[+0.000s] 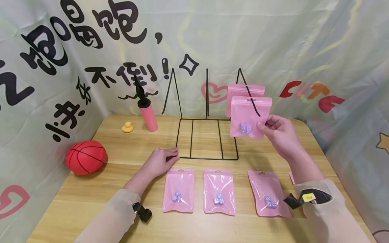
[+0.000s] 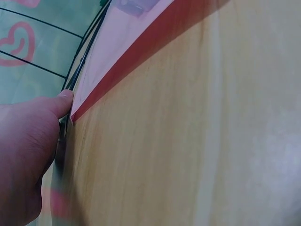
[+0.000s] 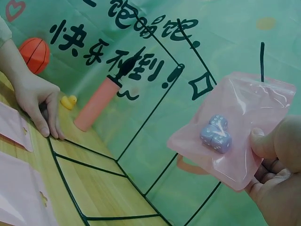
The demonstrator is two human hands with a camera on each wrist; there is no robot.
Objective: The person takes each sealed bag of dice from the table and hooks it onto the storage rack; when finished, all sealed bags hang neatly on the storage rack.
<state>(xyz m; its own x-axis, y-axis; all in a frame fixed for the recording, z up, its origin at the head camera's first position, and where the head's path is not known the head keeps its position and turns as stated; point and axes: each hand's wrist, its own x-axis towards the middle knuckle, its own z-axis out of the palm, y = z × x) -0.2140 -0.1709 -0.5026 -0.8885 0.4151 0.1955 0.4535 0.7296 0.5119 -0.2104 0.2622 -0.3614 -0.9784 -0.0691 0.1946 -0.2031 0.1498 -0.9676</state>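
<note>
Pink, the front bag [image 1: 238, 113] with dice [image 1: 244, 128] inside hangs on the right prong of the black rack [image 1: 206, 158], before a second bag [image 1: 237, 90]. The right hand [image 1: 279, 134] pinches its lower right edge between thumb and fingers. The left hand [image 1: 159, 162] has its fingers closed on the rack's front left corner. Three more bags [image 1: 178, 182] lie on the bench [image 1: 100, 202].

From above the table [image 1: 200, 227], the head view looks forward and down, taking in the left hand [image 1: 159, 161] and right hand [image 1: 280, 135]. The left wrist view sits low and tilted — mostly tabletop, very near. The right wrist view, also tilted, faces a close bag [image 3: 237, 125] and shares the rack [image 1: 191, 138] and left hand with the head view.
</note>
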